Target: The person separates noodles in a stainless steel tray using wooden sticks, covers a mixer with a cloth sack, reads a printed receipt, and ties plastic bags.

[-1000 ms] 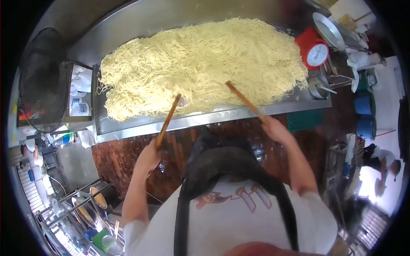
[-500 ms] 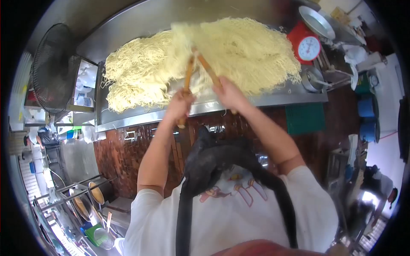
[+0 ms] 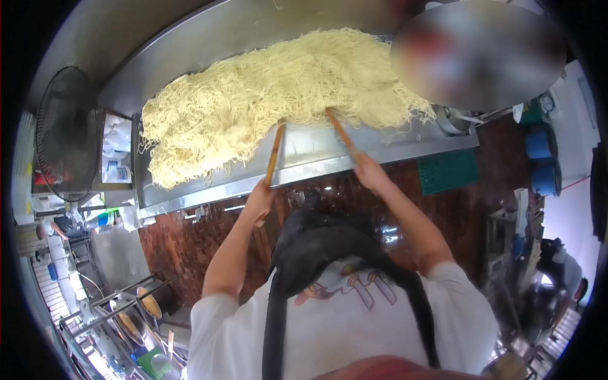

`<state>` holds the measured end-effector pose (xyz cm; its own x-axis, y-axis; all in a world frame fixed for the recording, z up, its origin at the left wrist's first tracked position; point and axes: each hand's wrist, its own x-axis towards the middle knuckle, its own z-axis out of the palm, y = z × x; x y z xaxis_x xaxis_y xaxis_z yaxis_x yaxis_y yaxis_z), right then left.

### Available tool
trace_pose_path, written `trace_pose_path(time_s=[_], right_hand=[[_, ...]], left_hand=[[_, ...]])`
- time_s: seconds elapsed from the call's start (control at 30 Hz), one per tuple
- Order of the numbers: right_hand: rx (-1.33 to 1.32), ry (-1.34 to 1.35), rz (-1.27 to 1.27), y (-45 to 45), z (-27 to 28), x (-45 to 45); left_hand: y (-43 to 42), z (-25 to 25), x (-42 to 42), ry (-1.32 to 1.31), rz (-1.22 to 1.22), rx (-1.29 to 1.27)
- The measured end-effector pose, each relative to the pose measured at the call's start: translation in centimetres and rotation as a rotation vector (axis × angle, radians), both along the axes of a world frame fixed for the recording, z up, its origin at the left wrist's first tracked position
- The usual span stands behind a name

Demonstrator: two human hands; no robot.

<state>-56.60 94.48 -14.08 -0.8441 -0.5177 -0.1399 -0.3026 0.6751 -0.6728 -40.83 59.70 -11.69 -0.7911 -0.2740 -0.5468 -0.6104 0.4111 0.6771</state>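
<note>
Two grips are full: the left hand [image 3: 259, 199] wraps low around the left stick [image 3: 275, 155], which points just past twelve o'clock, and the right hand [image 3: 370, 172] low around the right stick [image 3: 343, 136], angled toward eleven. Holding them there likely leaves length enough to reach the noodles [image 3: 285, 82] with the fingers well clear. The noodles lie heaped at twelve o'clock on a metal table [image 3: 310, 144]; both stick tips meet their near edge. Bare metal lies between tips and rim, probably sparing spills over the lip. Just beside the heap, at two o'clock, a bowl [image 3: 451, 122] stands, presumably for easy reach.
</note>
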Motion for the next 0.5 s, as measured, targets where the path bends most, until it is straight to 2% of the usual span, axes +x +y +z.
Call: trace_pose_path(time_s=[0.03,0.07,0.13,0.17,0.2,0.23,0.27,0.37,0.43,0.5], right_hand=[[-0.021,-0.057,-0.014,-2.8,0.3,-1.1],[-0.041,-0.108,-0.037,-4.2,1.3,-2.5],[-0.007,-0.117,-0.048,-1.8,6.8,-2.6],[0.003,-0.118,-0.05,-0.7,8.7,-2.5],[0.022,0.003,-0.009,1.6,9.0,-1.8],[0.101,-0.087,-0.038,3.3,10.7,-1.0],[0.183,-0.194,-0.067,4.6,12.2,0.2],[0.194,-0.229,-0.165,6.8,8.3,2.7],[0.16,-0.266,-0.224,3.3,3.7,2.1],[0.04,-0.185,-0.129,-0.6,-1.7,-0.6]], left_hand=[[0.2,-1.7,-3.1,0.067,-0.004,0.047],[0.0,-0.4,-4.5,0.111,0.005,0.116],[1.3,3.5,-5.4,0.165,0.046,0.287],[0.6,3.3,-3.6,0.047,0.099,0.347],[-1.0,3.2,-2.3,-0.04,0.136,0.394],[-1.6,1.6,-1.1,-0.082,0.127,0.299],[-1.8,0.6,-0.3,-0.092,0.184,0.364],[0.7,-1.0,-0.5,-0.06,0.206,0.265],[2.4,-1.7,-3.1,0.006,0.113,0.058],[3.2,-6.4,-5.7,0.08,0.032,-0.146]])
